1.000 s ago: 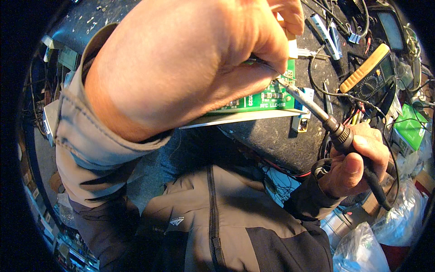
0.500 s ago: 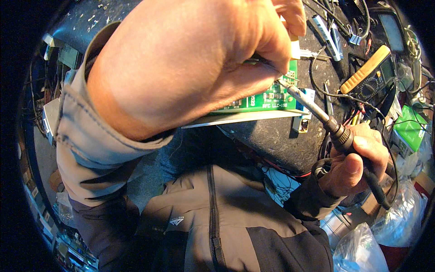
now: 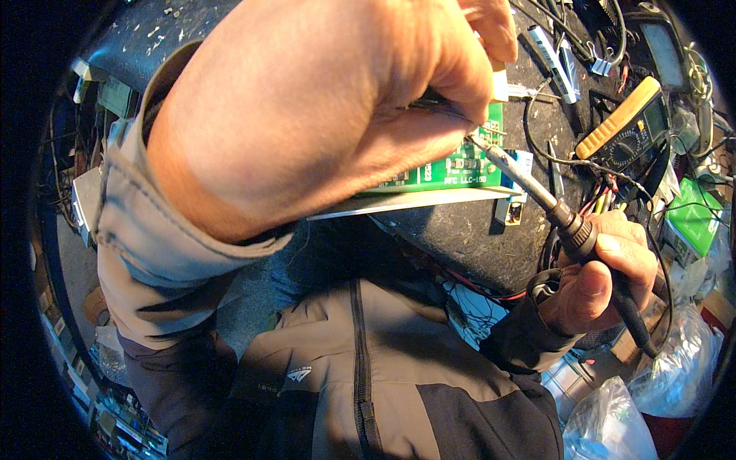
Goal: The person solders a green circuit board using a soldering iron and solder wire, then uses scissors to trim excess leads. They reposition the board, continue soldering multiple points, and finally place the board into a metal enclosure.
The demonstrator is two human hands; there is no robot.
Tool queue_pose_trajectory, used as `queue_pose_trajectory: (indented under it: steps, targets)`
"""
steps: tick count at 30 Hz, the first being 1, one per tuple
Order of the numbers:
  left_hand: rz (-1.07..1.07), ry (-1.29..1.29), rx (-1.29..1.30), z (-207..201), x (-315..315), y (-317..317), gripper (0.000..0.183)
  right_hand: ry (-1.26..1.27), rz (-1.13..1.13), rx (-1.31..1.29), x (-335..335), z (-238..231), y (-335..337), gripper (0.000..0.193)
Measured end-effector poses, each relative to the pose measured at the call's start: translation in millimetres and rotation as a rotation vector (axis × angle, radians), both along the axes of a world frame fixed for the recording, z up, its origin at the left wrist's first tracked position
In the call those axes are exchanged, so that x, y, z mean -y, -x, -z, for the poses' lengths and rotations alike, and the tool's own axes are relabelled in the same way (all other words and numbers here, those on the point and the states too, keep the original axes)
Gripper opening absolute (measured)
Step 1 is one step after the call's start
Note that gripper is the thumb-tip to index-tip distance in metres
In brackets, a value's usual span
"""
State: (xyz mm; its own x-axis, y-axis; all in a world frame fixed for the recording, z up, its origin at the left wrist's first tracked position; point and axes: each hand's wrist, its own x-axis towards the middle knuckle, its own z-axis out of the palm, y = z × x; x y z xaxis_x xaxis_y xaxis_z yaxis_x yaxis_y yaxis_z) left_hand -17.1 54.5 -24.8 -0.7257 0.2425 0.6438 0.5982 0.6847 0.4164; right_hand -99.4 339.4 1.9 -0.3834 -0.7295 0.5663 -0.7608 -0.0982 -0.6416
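Green circuit board (image 3: 479, 172) at the upper centre of the frame sits partly hidden under my left hand (image 3: 399, 69), whose fingers curl inward; I cannot tell what they pinch. My right hand (image 3: 617, 268), right of centre, is wrapped around the soldering iron (image 3: 566, 216), its tip just beside my left fingers. If the iron is hot, a slip could burn them or, with small components (image 3: 464, 164) so tightly packed, scorch a neighbour; my left hand blocking the view raises that risk. White lettering marks the board, a small white logo (image 3: 299, 374) my jacket (image 3: 322, 333); the multimeter (image 3: 625, 130), upper right, has dial markings too tiny to read.
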Motion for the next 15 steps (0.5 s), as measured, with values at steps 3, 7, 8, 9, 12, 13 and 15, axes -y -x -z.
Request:
queue_pose_trajectory:
  steps: [3, 7, 8, 9, 12, 13, 15]
  targets:
    - [0.000, 0.000, -0.004, -0.5, 0.6, -1.1, 0.012, 0.000, -0.019, 0.024, 0.0, -0.3, 0.5, 0.034]
    - [-0.008, 0.001, -0.005, -0.8, 0.3, -3.1, 0.012, -0.004, 0.018, 0.024, -0.7, 0.3, -2.0, 0.035]
    - [-0.007, 0.001, -0.004, -0.8, 1.0, -2.4, 0.012, -0.009, 0.017, 0.029, -1.4, -0.1, -1.8, 0.035]
    - [-0.006, -0.004, -0.006, -0.8, 1.3, -2.4, 0.012, -0.013, 0.016, 0.034, -2.1, 0.0, -2.0, 0.035]
    - [0.000, -0.001, -0.001, -0.4, 2.2, -0.6, 0.012, -0.057, -0.029, 0.039, -5.2, -2.4, 1.9, 0.035]
    - [-0.002, -0.002, -0.009, -0.6, 1.9, -1.6, 0.012, -0.085, -0.039, 0.033, -6.1, -3.4, 3.4, 0.035]
    - [0.000, -0.001, -0.008, 0.3, 1.2, -0.3, 0.012, -0.081, -0.058, 0.055, -7.1, -3.9, 4.7, 0.035]
